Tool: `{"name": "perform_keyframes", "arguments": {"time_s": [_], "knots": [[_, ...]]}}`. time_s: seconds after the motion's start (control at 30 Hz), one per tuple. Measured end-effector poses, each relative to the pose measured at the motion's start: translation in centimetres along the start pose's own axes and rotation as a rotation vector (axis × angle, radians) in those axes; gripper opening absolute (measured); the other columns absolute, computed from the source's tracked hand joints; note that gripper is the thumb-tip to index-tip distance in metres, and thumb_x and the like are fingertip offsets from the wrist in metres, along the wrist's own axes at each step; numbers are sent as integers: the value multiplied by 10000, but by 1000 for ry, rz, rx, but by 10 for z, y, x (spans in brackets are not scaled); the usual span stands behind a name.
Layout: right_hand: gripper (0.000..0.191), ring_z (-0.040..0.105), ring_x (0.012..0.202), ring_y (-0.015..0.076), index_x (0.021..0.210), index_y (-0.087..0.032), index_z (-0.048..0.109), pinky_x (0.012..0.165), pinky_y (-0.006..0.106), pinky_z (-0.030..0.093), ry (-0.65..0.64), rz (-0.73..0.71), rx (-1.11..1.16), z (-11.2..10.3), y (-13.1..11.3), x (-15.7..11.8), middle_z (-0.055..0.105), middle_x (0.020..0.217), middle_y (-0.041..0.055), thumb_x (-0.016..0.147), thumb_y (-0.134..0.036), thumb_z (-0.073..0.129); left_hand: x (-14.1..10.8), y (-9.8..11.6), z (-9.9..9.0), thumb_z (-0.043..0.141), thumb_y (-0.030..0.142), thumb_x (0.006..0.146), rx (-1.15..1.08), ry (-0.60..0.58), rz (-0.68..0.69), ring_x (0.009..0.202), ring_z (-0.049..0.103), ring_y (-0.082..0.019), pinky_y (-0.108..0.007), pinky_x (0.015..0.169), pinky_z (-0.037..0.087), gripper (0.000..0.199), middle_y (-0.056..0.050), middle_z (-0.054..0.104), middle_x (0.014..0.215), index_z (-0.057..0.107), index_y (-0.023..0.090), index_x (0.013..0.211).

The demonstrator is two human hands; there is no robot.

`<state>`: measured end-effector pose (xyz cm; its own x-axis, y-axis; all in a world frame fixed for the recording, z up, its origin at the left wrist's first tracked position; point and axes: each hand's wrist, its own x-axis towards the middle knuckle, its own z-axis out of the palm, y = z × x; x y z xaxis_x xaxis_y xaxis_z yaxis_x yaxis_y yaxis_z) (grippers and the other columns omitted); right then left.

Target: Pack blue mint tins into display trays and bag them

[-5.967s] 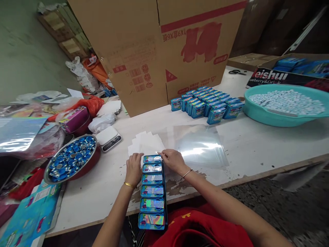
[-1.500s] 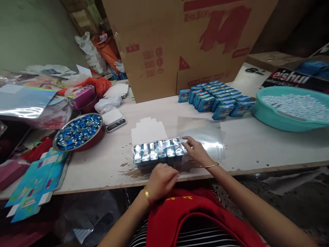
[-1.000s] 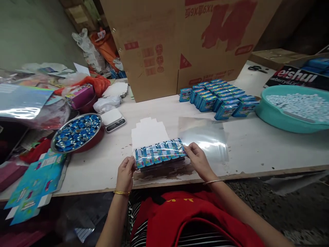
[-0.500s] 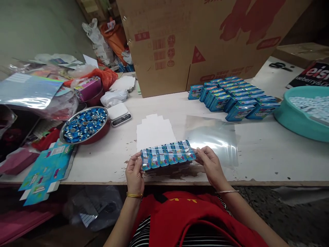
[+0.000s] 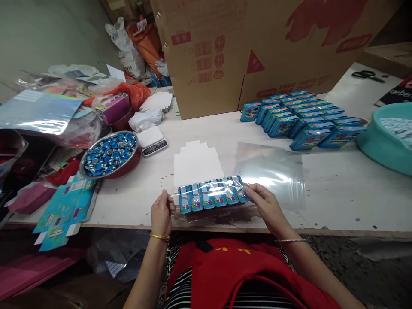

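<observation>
A row of several small blue packs [image 5: 213, 194] lies at the table's front edge under clear plastic film. My left hand [image 5: 162, 212] is closed in a pinch on the loose film [image 5: 175, 198] at the left end, a little apart from the packs. At the right end, my right hand [image 5: 264, 207] is closed, thumb and fingers gripping the wrapped row's end; its fingertips are partly hidden. Just behind the row lies an unfolded white card blank [image 5: 198, 161]. Clear film sheets [image 5: 272, 171] lie flat to the right of it.
Blue boxes [image 5: 309, 133] stand in rows at the back right, before a large carton [image 5: 209, 94]. A teal basin [image 5: 373, 143] is at far right. On the left are a bowl of blue-and-silver pieces [image 5: 111, 154], a small scale [image 5: 154, 143] and a flattened blue box [image 5: 69, 204].
My left hand has moved left, off the end of the packs, drawing the film out sideways. My right hand stays at the right end. The view has shifted slightly.
</observation>
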<state>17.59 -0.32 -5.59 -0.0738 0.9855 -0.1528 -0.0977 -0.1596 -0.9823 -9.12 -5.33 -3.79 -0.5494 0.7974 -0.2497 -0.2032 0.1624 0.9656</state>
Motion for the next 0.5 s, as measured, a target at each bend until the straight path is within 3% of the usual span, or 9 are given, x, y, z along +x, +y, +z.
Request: {"name": "perform_keyframes", "arguments": {"time_s": [0.1, 0.2, 0.3, 0.5], "knots": [[343, 547, 799, 165, 660, -212, 571, 727, 279, 429, 14, 43, 43, -1, 2, 1, 645, 818, 3, 701, -529, 693, 0, 1, -8, 604, 661, 692, -50, -67, -53, 511, 469, -82, -195, 488, 387, 527, 10, 529, 576, 630, 138, 755], [325, 541, 764, 158, 716, -222, 624, 689, 271, 430, 55, 82, 76, -1, 2, 3, 631, 766, -6, 695, -538, 697, -4, 8, -7, 740, 518, 632, -1, -157, -67, 577, 496, -75, -182, 544, 414, 409, 6, 562, 654, 632, 139, 739], [350, 527, 733, 164, 736, -220, 647, 681, 285, 428, 65, 94, 83, 1, -5, 7, 622, 751, 2, 653, -554, 713, -10, 15, 0, 810, 385, 559, -7, -140, -104, 538, 469, -61, -163, 513, 398, 331, 35, 533, 591, 603, 147, 660], [382, 422, 646, 143, 564, -214, 522, 642, 272, 376, 108, -45, -39, -1, -28, 14, 472, 606, -20, 683, -543, 676, -5, 28, 6, 841, 371, 481, -21, -108, -105, 511, 485, -74, -164, 486, 411, 345, 31, 550, 535, 618, 152, 625]]}}
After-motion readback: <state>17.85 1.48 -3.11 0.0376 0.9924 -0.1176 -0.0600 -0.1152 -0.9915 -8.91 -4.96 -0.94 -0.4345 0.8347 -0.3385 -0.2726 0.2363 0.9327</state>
